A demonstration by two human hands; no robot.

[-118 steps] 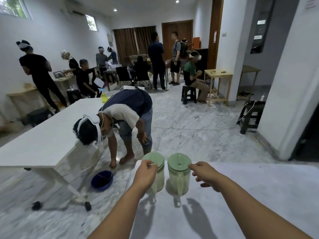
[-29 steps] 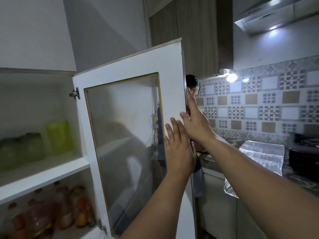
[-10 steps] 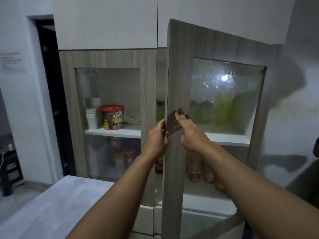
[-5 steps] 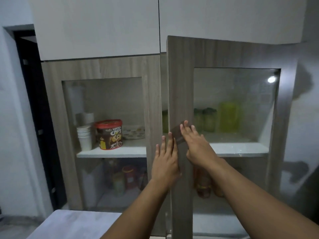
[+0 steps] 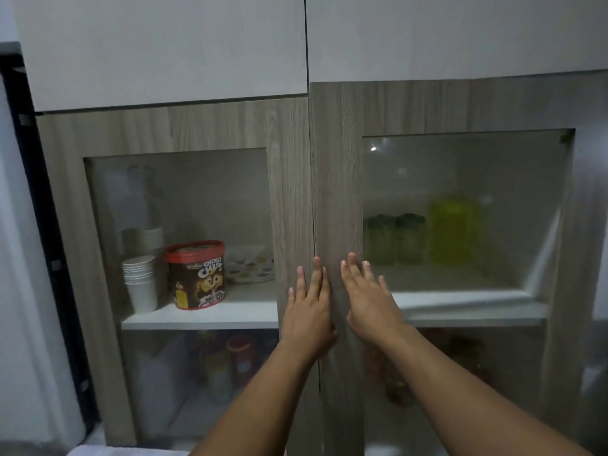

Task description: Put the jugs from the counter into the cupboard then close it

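Two pale green jugs [image 5: 396, 238] with dark green lids stand side by side on the upper shelf behind the glass of the right cupboard door [image 5: 339, 179]. That wood-grain door lies flush with the left door [image 5: 289, 192]. My left hand [image 5: 309, 307] rests flat, fingers spread, across the seam between the two doors. My right hand [image 5: 368, 297] presses flat on the right door's frame, just left of the glass. Both hands hold nothing.
A yellow-green container [image 5: 454, 232] stands right of the jugs. Behind the left glass sit stacked paper cups [image 5: 139, 284], a red-lidded Choco Chips tub [image 5: 197, 274] and a dotted plate [image 5: 250, 264]. Jars fill the lower shelves. White upper doors [image 5: 164, 44] hang above.
The right door has swung from ajar to flush with the left one. Both my hands have gone from its edge to flat against the front.
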